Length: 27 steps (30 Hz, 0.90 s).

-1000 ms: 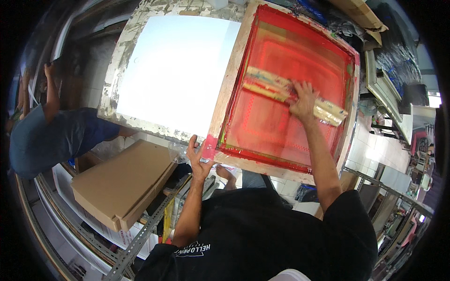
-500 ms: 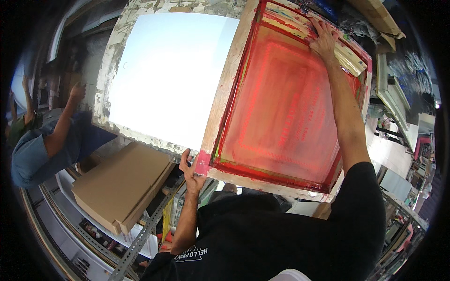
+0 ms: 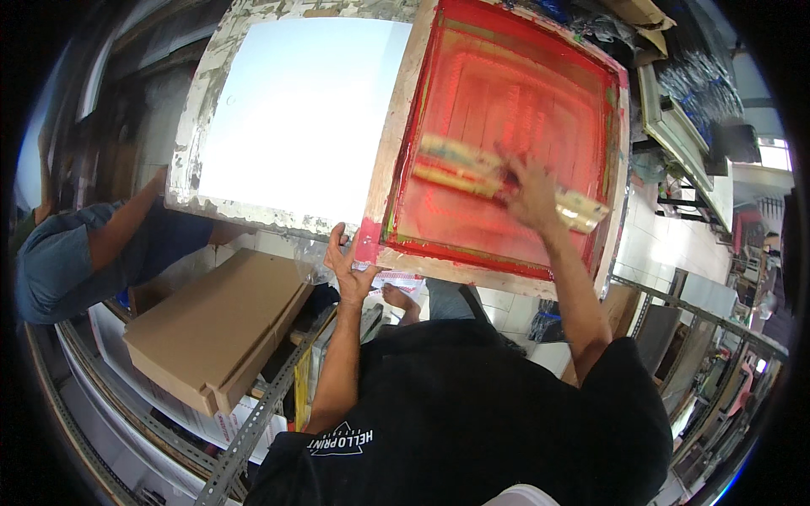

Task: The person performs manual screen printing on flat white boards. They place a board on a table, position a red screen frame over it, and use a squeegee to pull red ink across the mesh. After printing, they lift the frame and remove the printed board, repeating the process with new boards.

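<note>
Your right hand [image 3: 530, 192] is clamped on the wooden squeegee [image 3: 468, 169], which sits under it and sticks out both sides, across the red screen [image 3: 472, 101]. Your left hand [image 3: 347, 268] is at the wood frame [image 3: 389, 156]'s near-left corner, grip unclear; white sheet [image 3: 304, 118] on the table [image 3: 187, 173] beyond it, cardboard box [image 3: 215, 325] to its left.

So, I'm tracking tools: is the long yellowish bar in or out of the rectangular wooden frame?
In: the right hand holds the bar across red mesh, within the frame.
</note>
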Motion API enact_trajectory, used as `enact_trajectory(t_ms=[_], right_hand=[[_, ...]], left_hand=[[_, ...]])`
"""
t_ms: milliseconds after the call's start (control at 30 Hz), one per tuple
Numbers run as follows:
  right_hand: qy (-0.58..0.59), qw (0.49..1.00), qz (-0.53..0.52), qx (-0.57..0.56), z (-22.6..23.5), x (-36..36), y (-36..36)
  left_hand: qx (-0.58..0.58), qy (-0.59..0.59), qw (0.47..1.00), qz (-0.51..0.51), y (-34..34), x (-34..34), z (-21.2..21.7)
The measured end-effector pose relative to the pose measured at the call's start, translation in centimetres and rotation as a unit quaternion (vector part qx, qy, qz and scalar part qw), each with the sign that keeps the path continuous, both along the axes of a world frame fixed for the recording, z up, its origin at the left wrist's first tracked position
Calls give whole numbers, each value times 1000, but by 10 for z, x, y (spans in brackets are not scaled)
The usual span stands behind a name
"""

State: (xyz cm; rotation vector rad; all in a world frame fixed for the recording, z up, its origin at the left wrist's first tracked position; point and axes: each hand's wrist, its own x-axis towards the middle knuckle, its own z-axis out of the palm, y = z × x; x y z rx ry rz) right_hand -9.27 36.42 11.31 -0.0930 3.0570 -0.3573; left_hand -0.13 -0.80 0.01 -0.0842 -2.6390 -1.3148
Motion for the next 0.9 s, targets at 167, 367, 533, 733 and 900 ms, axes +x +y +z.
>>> enact_trajectory(t_ms=[167, 367, 533, 733, 900], right_hand=[[-84, 996, 10, -31, 3, 75, -44], [51, 997, -8, -50, -26, 63, -35], [110, 994, -9, -16, -30, -30, 1], [184, 981, -41, 42, -50, -151, 55], [232, 969, -42, 70, -58, -251, 100]], left_hand=[[-19, -14, 1000, 0, 0, 0, 3], [5, -10, 1000, -5, 0, -1, 5], [-11, -57, 998, 1, -2, 1, 10], [-12, -17, 1000, 0, -3, 2, 3], [-29, -39, 999, 11, -7, 9, -4]])
